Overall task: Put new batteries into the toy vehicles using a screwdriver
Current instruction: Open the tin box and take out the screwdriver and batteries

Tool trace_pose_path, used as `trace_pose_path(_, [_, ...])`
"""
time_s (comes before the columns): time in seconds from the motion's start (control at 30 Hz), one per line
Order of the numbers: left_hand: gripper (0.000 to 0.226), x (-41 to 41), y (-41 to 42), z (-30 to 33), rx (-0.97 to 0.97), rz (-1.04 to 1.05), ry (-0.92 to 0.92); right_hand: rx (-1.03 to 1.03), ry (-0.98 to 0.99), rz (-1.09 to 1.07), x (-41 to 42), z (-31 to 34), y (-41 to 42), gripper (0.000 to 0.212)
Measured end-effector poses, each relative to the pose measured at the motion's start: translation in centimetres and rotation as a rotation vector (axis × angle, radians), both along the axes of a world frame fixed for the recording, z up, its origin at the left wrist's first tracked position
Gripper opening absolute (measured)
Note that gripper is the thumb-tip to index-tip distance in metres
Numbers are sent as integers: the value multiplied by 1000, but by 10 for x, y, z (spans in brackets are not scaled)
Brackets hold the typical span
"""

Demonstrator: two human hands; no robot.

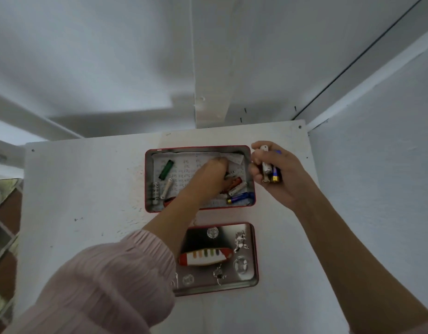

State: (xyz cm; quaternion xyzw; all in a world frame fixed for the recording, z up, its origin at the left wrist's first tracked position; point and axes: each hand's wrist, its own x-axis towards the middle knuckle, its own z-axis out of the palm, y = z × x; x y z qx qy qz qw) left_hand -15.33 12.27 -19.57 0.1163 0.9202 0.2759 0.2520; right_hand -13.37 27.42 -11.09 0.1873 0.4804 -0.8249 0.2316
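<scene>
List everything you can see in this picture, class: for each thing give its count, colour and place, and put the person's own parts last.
table: one, white, under everything
tin: one, red-rimmed, open, centre, lined with printed paper
loose batteries: several, green, white, orange, blue, inside the tin
tin lid: one, silvery, red-edged, embossed with a colourful picture, nearer than the tin
held batteries: at least three, white and blue-gold, in right hand
left hand: reaching into the tin, pink sleeve
right hand: gripping batteries beside the tin
</scene>
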Motion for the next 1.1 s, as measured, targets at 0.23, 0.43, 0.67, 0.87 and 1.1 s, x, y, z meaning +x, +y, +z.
trace_pose_path(0.23, [6,10,-63,49,426,502,-211,536,191,299,-8,-13,-41,4])
trace_pose_path(0.43, [23,27,-129,88,1108,847,-302,1195,618,935,-11,-58,-115,24])
trace_pose_path(0.67, [8,35,-140,88,1274,1003,-327,1495,983,1207,-13,-66,-145,32])
trace_pose_path(0.87, [12,33,-112,79,1042,845,-356,1050,445,761,-11,-42,-89,11])
trace_pose_path(1.1, [8,23,-38,42,402,316,-236,128,64,81,-1,-3,-18,13])
